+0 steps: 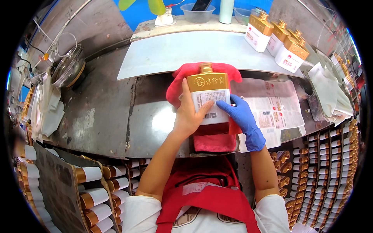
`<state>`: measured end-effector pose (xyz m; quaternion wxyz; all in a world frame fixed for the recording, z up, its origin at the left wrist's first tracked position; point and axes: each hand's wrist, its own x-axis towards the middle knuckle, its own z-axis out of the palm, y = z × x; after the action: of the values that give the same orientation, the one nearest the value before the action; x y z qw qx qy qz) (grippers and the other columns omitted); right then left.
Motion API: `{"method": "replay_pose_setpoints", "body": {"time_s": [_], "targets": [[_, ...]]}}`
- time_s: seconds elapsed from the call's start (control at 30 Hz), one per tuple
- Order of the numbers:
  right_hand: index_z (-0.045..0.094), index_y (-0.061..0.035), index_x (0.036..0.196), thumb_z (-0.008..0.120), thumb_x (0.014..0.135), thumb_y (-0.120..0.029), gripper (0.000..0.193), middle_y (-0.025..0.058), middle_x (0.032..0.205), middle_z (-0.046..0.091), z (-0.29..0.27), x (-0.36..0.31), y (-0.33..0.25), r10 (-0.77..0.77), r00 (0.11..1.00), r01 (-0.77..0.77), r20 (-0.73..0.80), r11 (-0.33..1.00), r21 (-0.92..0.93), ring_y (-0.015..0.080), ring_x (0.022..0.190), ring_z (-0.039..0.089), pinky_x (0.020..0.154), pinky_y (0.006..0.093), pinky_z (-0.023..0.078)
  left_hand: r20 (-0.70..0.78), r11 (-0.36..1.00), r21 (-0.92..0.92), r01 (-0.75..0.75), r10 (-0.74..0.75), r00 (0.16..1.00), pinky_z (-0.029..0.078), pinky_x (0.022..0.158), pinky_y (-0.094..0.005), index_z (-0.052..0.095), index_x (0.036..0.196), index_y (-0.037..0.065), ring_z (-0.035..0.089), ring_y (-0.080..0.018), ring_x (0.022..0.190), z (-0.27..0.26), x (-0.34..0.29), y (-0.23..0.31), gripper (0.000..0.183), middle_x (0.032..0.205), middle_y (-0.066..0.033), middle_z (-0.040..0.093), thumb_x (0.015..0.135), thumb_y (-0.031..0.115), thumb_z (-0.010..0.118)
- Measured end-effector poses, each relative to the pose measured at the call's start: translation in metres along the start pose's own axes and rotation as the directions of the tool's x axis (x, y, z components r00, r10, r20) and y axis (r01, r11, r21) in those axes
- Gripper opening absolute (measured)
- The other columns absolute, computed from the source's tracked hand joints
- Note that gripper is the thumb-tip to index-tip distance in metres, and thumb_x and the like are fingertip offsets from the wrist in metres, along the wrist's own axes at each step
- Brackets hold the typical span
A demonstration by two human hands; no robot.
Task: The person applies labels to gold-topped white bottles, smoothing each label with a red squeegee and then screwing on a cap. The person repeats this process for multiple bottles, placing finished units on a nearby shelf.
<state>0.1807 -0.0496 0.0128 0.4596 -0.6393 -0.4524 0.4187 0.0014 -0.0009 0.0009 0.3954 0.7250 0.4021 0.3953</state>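
Note:
A flat bottle (208, 82) with a gold shoulder and neck and a white printed body is tilted up over the near edge of the bench. My bare left hand (189, 112) grips its left side, thumb across the white face. On the other side my right hand (243, 118), in a blue glove, holds it with the thumb pressed on the printed face. The fingers behind the bottle are hidden. A red cloth (175, 93) lies bunched behind and beneath the bottle. Right of it, thin sheets with printed decals (268, 105) are spread on the bench.
Several finished-looking gold-and-white bottles (258, 33) stand on a pale board (175, 52) at the back. A metal bowl (72, 68) sits at far left, with white sheets (52, 106) near it. Racks of bottles (322, 167) flank me on both sides below the metal bench (93, 112).

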Motion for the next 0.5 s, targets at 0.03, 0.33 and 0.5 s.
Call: {"method": "replay_pose_setpoints", "body": {"time_s": [0.03,0.33,0.5], "targets": [[0.056,0.0048,0.118,0.074,0.077,-0.03,0.057,0.013,0.105,0.065,0.0,-0.002,0.001,0.01,1.0,-0.01,0.009,1.0,0.026,0.0171,0.093,0.063,0.082,0.0296,0.05,0.017,1.0,-0.02,0.003,-0.002,1.0,0.038,0.099,-0.0352,-0.001,0.145,-0.005,0.048,-0.0276,0.12,-0.001,-0.002,-0.001,0.088,0.133,-0.0216,0.045,0.089,0.027,0.06],[0.055,0.0054,0.119,0.075,0.076,-0.026,0.057,0.0126,0.106,0.064,0.002,-0.002,0.006,0.047,0.998,-0.05,0.03,0.994,0.1,0.0166,0.094,0.062,0.083,0.0284,0.051,0.039,0.982,-0.181,-0.047,0.055,0.998,0.042,0.095,-0.0362,-0.005,0.145,-0.002,0.049,-0.0316,0.115,0.0,-0.005,-0.013,0.09,0.128,-0.0262,0.043,0.088,0.023,0.061],[0.055,0.0018,0.122,0.072,0.08,-0.028,0.054,0.009,0.104,0.064,-0.005,-0.002,0.011,0.079,0.996,-0.083,0.047,0.993,0.086,0.0102,0.082,0.059,0.076,0.024,0.049,0.074,0.961,-0.275,0.032,-0.012,0.997,0.037,0.1,-0.0361,-0.007,0.146,0.0,0.045,-0.0293,0.12,-0.002,-0.005,-0.014,0.091,0.134,-0.0227,0.039,0.088,0.018,0.061]]}}
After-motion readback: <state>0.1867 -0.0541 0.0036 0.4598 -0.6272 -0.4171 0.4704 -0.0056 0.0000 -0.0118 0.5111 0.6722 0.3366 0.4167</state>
